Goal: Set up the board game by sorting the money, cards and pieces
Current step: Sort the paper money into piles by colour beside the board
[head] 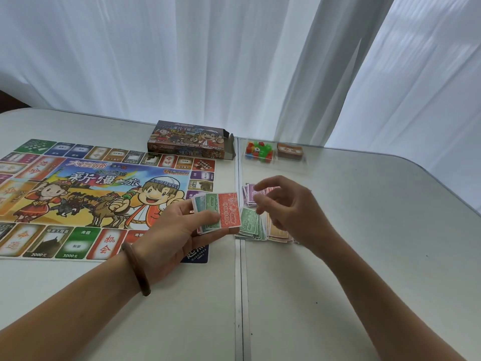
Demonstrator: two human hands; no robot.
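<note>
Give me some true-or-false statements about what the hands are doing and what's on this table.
1. The left hand holds a fan of notes with a red 10000 on top. True.
2. The right hand holds that red note. False: it hovers over the money piles, apparently holding nothing.
3. A green pile of 500 notes lies on the table. True.
4. The coloured pieces lie loose on the table. False: they sit in a clear tray, beside the card deck.
</note>
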